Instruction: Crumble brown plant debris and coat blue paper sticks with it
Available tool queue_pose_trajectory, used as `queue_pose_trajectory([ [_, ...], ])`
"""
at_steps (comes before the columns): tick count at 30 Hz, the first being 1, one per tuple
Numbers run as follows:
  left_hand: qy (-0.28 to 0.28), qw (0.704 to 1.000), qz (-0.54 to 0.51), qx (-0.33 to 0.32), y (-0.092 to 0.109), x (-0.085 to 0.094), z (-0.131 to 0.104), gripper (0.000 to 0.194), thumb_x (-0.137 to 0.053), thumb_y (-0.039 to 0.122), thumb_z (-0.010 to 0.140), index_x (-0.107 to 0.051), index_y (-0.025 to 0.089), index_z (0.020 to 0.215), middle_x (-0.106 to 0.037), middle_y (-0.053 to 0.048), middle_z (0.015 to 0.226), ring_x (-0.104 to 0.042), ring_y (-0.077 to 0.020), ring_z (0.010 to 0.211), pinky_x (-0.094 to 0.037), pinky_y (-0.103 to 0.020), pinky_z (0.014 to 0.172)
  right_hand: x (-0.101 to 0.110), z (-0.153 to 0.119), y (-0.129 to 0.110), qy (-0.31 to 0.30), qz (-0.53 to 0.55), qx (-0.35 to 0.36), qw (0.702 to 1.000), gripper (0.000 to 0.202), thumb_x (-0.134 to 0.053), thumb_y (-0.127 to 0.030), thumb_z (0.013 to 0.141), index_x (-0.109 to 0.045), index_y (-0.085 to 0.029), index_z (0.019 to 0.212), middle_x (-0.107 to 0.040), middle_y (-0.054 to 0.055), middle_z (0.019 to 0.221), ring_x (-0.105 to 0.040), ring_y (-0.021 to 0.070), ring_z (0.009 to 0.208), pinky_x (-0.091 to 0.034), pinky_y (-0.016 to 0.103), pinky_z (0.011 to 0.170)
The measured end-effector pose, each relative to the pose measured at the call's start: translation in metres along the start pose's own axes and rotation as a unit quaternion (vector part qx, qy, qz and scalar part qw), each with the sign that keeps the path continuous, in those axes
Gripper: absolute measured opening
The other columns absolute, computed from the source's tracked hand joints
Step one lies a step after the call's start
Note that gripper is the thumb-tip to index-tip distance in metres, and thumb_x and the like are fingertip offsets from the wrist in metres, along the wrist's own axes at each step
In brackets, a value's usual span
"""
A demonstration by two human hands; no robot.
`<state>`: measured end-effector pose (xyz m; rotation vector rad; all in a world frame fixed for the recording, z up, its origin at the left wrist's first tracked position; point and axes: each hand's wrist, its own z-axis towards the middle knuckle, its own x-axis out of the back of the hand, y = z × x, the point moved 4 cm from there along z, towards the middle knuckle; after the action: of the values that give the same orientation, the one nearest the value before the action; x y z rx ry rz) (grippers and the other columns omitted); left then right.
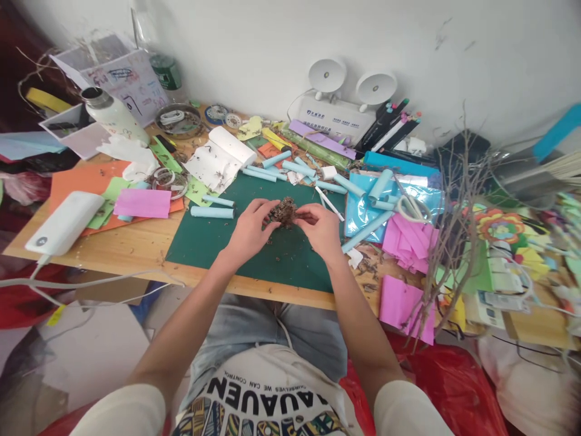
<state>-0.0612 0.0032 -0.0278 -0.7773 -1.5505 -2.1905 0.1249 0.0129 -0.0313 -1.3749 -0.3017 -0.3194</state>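
Note:
A clump of dry brown plant bits [284, 212] is held between both hands, just above a dark green cutting mat [281, 266]. My left hand [255, 229] grips its left side, thumb and fingers curled round it. From the right, my right hand [321, 229] pinches the clump's edge between thumb and fingertips. Brown crumbs lie scattered on the mat. Several rolled light blue paper tubes [212, 212] rest on the mat's left part and along its far edge. What exactly the clump is made of is too small to tell.
Scissors [414, 209] lie among blue tubes on a plastic packet at right. Pink paper [406, 309] and upright bare twigs [447, 242] stand beyond. A white power bank [64, 223] with cable, an open bottle [113, 115] and a tissue roll [231, 145] occupy the left.

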Motion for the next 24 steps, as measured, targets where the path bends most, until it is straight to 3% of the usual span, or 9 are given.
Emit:
queue_pose_trajectory([
  [5,-0.046,0.983,-0.168,0.062,0.0,-0.002,0.023,0.035,-0.067,0.034,0.083,-0.071,0.018,0.114,-0.075,-0.008,0.104,-0.07,-0.0209,0.089,-0.056,-0.031,0.08,-0.003,0.005,-0.005,0.013,0.044,-0.011,0.999,0.012,-0.069,-0.025,0.074,-0.075,-0.02,0.084,-0.075,0.004,0.085,-0.07,0.0198,0.077,-0.058,0.034,0.076],
  [7,-0.083,0.977,-0.187,0.061,0.001,-0.001,0.041,0.031,-0.073,0.035,0.077,-0.076,0.017,0.103,-0.076,-0.007,0.099,-0.07,-0.022,0.088,-0.056,-0.031,0.08,-0.003,0.012,-0.01,0.029,0.064,-0.007,0.997,0.014,-0.071,-0.026,0.074,-0.075,-0.019,0.085,-0.075,0.003,0.082,-0.07,0.0199,0.076,-0.058,0.034,0.077],
  [11,-0.082,0.976,-0.198,0.037,0.005,0.007,0.067,0.023,-0.072,0.034,0.076,-0.076,0.015,0.088,-0.076,-0.007,0.083,-0.069,-0.0196,0.077,-0.053,-0.028,0.07,-0.002,0.024,-0.017,0.065,0.045,0.038,0.996,0.012,-0.07,-0.027,0.076,-0.076,-0.021,0.084,-0.075,0.005,0.091,-0.07,0.0208,0.086,-0.058,0.035,0.081],
  [16,-0.043,0.987,-0.152,0.034,-0.005,0.003,0.059,0.021,-0.066,0.034,0.082,-0.076,0.016,0.086,-0.074,-0.004,0.075,-0.066,-0.0171,0.068,-0.051,-0.027,0.065,0.002,0.024,-0.005,0.092,0.038,0.022,0.995,0.015,-0.068,-0.029,0.079,-0.076,-0.02,0.088,-0.076,0.005,0.087,-0.07,0.0214,0.082,-0.059,0.036,0.079],
  [18,-0.024,0.986,-0.154,0.056,-0.013,-0.002,0.051,0.025,-0.062,0.036,0.084,-0.076,0.017,0.09,-0.074,-0.004,0.075,-0.067,-0.0185,0.068,-0.052,-0.028,0.064,0.005,0.022,-0.002,0.076,0.019,0.013,0.997,0.018,-0.065,-0.031,0.082,-0.076,-0.02,0.091,-0.076,0.005,0.088,-0.071,0.0212,0.082,-0.059,0.036,0.08],
  [21,-0.003,0.977,-0.201,0.066,-0.02,-0.009,0.044,0.025,-0.064,0.032,0.083,-0.074,0.018,0.101,-0.076,-0.006,0.091,-0.07,-0.0206,0.084,-0.055,-0.03,0.076,0.006,0.019,-0.006,0.033,0.011,0.034,0.999,0.023,-0.063,-0.034,0.085,-0.075,-0.022,0.102,-0.074,0.007,0.105,-0.07,0.0192,0.083,-0.059,0.034,0.079],
  [24,0.002,0.959,-0.276,0.068,-0.021,-0.014,0.043,0.023,-0.072,0.03,0.076,-0.071,0.016,0.095,-0.075,-0.006,0.088,-0.069,-0.0182,0.081,-0.055,-0.029,0.076,-0.001,0.019,-0.011,-0.003,0.05,0.057,0.997,0.025,-0.068,-0.035,0.082,-0.074,-0.024,0.104,-0.07,0.007,0.112,-0.069,0.0183,0.086,-0.059,0.032,0.077],
])
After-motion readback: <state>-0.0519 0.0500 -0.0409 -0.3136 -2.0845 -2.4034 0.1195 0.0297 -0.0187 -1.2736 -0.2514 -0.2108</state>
